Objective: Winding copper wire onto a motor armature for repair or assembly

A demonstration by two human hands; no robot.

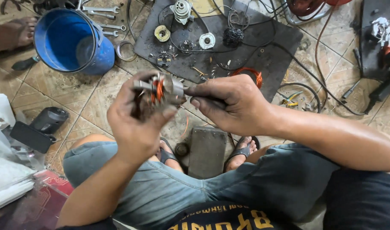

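My left hand [137, 117] grips a small motor stator [161, 88], a metal core with orange copper windings, held up in front of me. My right hand [229, 104] pinches a thin dark tool [199, 94] whose tip touches the right side of the stator. Both hands meet above my knees, over the tiled floor. The tool's handle is hidden inside my right fist.
A blue bucket [71, 40] stands at the upper left beside wrenches [105, 10]. A dark mat [254, 55] carries motor parts, wires and an orange wire coil [250, 73]. A grey metal block [207, 151] lies between my sandalled feet. Another person's foot [14, 34] shows at far left.
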